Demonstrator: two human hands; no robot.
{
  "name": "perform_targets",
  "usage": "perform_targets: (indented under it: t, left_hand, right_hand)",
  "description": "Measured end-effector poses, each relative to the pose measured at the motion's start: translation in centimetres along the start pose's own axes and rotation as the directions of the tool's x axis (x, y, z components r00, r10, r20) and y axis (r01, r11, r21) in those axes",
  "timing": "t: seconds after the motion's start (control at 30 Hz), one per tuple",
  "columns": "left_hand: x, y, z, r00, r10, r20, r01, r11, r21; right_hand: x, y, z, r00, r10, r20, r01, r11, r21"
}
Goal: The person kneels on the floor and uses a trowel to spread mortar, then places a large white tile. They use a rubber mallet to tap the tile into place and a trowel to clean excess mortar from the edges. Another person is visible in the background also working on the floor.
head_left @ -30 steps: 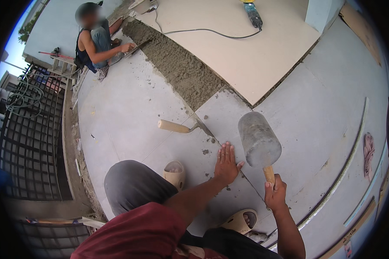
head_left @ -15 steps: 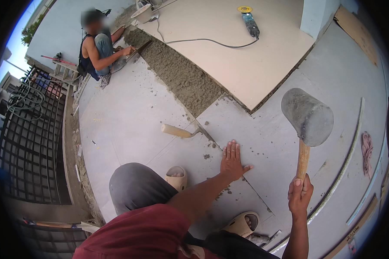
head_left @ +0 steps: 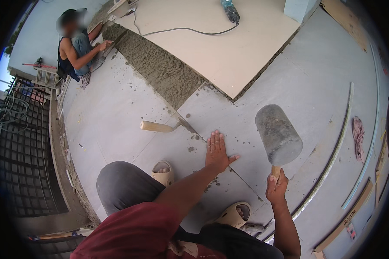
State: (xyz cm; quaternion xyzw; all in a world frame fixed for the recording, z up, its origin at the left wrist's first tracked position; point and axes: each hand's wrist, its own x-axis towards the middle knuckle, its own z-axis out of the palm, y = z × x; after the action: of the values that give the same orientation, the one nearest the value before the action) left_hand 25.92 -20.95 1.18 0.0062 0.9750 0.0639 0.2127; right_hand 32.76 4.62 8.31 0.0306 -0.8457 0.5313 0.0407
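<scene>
In my right hand (head_left: 277, 188) is the wooden handle of a rubber mallet (head_left: 279, 134), gripped close below its big grey head, which is raised over the floor tiles. My left hand (head_left: 217, 154) lies flat, fingers spread, on a grey floor tile (head_left: 229, 118) beside a joint between tiles. Left of that hand, a trowel (head_left: 157, 126) with a pale wooden handle rests across the joint. Beyond it, a strip of wet grey mortar (head_left: 160, 69) runs between the grey tiles and a cream slab (head_left: 203, 52).
A co-worker (head_left: 75, 52) squats at the far left, holding a tool over the mortar. An angle grinder (head_left: 230, 12) with its cord lies on the cream slab. On the right are a long metal strip (head_left: 333, 185), a pink rag (head_left: 358, 137) and a flattened cardboard piece (head_left: 348, 216).
The mallet's head has come lower and tilted toward me, with my right hand shifted left in view. My left hand stays flat on the tile. The whole view has shifted somewhat.
</scene>
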Motion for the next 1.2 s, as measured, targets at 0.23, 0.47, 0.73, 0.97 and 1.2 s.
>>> perform_targets:
  t: [0.23,0.47,0.73,0.97,1.2]
  left_hand:
    - [1.1,-1.3,2.9,0.983,0.058,-0.177,-0.050,0.997,0.053]
    - [2.7,9.5,-3.7,0.946,0.228,0.233,-0.265,0.953,0.145]
    - [3.7,9.5,-3.2,0.960,0.128,0.250,-0.170,0.973,0.153]
    - [3.6,11.2,-2.1,0.949,0.174,0.263,-0.221,0.962,0.160]
    - [3.9,9.0,-2.4,0.957,0.181,0.227,-0.216,0.966,0.140]
  right_hand:
    - [6.5,-5.3,-3.6,0.916,0.373,0.144,-0.344,0.919,-0.190]
    - [8.6,-5.5,-6.8,0.941,0.086,-0.327,-0.005,0.971,0.239]
    - [11.9,-0.2,-7.6,0.843,0.511,-0.169,-0.472,0.852,0.227]
    - [6.7,4.6,-5.5,0.860,0.195,-0.472,-0.224,0.975,-0.004]
    - [9.9,-1.8,-9.0,0.852,0.437,-0.288,-0.415,0.899,0.137]
